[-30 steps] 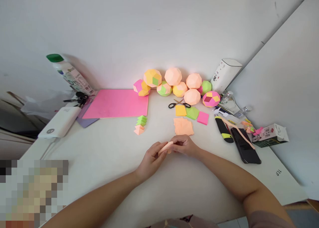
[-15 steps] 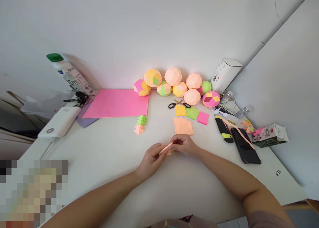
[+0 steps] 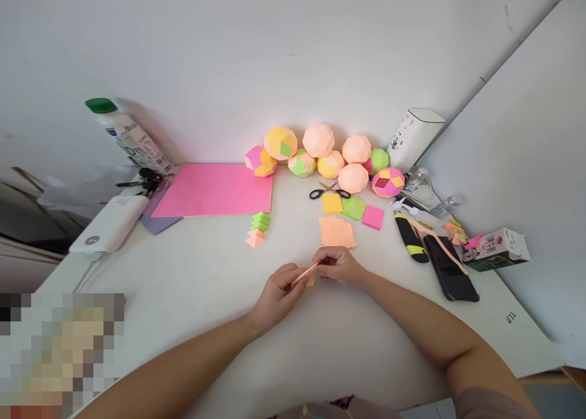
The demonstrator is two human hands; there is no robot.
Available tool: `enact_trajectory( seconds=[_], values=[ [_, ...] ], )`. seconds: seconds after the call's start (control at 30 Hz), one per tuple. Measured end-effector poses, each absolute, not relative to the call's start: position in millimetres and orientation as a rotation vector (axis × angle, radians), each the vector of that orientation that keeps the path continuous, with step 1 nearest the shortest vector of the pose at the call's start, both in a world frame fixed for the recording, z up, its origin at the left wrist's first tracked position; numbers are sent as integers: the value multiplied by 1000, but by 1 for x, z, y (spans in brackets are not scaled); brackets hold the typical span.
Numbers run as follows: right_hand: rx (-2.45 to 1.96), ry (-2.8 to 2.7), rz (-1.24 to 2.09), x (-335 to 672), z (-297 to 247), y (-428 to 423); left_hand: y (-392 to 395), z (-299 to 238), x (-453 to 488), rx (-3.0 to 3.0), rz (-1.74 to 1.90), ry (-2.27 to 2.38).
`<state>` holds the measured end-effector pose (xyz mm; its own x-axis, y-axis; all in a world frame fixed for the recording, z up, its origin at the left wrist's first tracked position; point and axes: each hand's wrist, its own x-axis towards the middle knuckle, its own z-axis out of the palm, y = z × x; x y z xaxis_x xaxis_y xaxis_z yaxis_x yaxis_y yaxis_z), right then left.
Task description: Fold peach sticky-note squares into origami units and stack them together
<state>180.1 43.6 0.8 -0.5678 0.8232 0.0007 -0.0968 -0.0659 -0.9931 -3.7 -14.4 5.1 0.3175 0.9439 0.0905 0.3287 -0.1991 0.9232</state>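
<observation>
Between my two hands is a small folded piece of peach paper [image 3: 304,274], seen nearly edge-on. My left hand [image 3: 282,291] pinches its left end between thumb and fingers. The fingertips of my right hand [image 3: 337,265] are closed on its upper right end. Just beyond the right hand lies a loose stack of peach paper squares [image 3: 336,232]. Yellow squares [image 3: 332,203], green squares [image 3: 353,208] and pink squares [image 3: 373,217] sit behind it. To the left, folded green pieces [image 3: 260,221] and folded peach pieces [image 3: 255,238] stand in a short row.
Several faceted paper balls [image 3: 318,141] are piled against the wall. Open scissors [image 3: 328,191] lie before them. A pink sheet [image 3: 215,190] is at the left back. On the right are a phone [image 3: 451,269], a black-and-yellow cutter [image 3: 411,238] and a small carton [image 3: 497,249].
The folded peach paper has tilted slightly and looks thinner between my fingers. Both hands stay in nearly the same place.
</observation>
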Motion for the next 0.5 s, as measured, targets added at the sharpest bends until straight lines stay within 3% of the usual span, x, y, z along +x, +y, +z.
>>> enact_trajectory(
  seconds=[0.5],
  values=[
    [-798, -1540, 1735, 182, 1, 45, -14, 7, -4, 1725, 858, 1165]
  ],
)
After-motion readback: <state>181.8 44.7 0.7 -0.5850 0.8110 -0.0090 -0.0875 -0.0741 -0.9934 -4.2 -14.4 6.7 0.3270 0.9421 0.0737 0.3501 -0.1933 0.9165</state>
